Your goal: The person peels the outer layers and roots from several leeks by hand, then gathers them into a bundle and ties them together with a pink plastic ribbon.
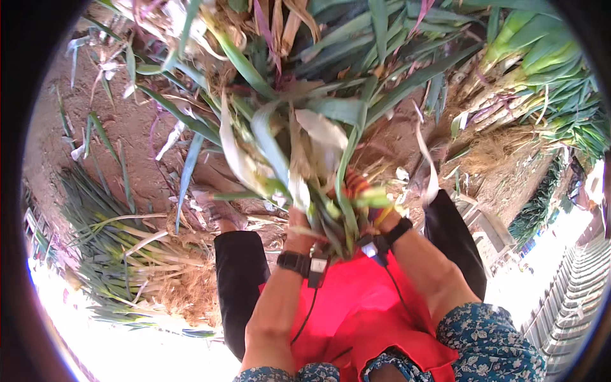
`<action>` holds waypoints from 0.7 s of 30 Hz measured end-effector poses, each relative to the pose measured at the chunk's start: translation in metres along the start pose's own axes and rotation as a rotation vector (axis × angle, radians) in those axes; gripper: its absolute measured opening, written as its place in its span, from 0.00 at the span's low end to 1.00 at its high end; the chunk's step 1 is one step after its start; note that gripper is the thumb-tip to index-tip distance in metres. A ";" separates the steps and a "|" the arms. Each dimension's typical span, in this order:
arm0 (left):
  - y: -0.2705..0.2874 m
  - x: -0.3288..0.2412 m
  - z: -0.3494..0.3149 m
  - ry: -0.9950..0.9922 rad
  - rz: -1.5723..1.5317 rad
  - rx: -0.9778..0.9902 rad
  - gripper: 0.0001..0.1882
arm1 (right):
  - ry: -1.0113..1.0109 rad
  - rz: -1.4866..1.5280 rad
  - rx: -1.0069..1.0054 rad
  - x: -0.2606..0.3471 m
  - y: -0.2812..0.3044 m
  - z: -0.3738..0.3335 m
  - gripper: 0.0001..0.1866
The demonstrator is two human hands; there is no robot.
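Observation:
In front of my red apron (356, 293), between my knees, I have a loose bunch of leeks (270, 143) with green leaves and pale, dry outer skins. My left hand (299, 224) grips the bunch from the left, its fingers mostly behind leaves. On the other side my right hand (386, 220) closes round the same bunch, partly hidden and blurred. Orange, yellow and purple colours show at its fingers; I cannot make out what they are. Both wrists carry dark bands with small cabled devices.
A pile of leeks with tan roots (159, 274) lies at my left. Another heap (528, 89) lies far right. Leaves and trimmings (356, 44) spread ahead over the brown soil (102, 140). A wooden piece (487, 226) stands beyond my right knee, near ribbed grey sheeting (573, 305).

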State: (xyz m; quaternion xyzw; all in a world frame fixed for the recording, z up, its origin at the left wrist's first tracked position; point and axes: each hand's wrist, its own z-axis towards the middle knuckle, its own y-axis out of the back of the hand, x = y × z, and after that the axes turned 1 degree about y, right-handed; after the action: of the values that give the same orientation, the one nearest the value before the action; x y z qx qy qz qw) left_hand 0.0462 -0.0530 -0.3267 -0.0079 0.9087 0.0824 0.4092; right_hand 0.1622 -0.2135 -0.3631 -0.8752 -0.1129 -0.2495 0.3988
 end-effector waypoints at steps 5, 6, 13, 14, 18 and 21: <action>0.013 -0.094 -0.026 0.573 -1.487 -0.121 0.26 | 0.084 -0.752 -0.291 0.113 -0.116 -0.031 0.46; 0.020 -0.118 -0.031 0.549 -1.488 -0.094 0.26 | 0.051 -0.843 -0.317 0.126 -0.131 -0.032 0.47; 0.111 -0.165 -0.060 0.099 -0.741 -0.150 0.23 | 0.455 -1.091 -0.506 0.163 -0.229 -0.013 0.48; 0.101 -0.251 -0.056 0.095 -1.006 -0.062 0.20 | 0.495 -1.133 -0.547 0.192 -0.219 -0.007 0.48; 0.148 -0.362 -0.093 0.100 -1.102 -0.095 0.23 | 0.227 -0.965 -0.462 0.221 -0.281 -0.068 0.40; 0.169 -0.328 -0.115 -0.055 -1.018 -0.027 0.25 | 0.045 -0.864 -0.374 0.261 -0.328 -0.069 0.35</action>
State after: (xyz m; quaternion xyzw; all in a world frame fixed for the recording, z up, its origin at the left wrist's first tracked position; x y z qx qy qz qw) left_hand 0.1656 0.0780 0.0169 -0.4528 0.7773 -0.1153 0.4212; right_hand 0.2301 -0.0507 0.0228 -0.7993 -0.4112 -0.4275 0.0965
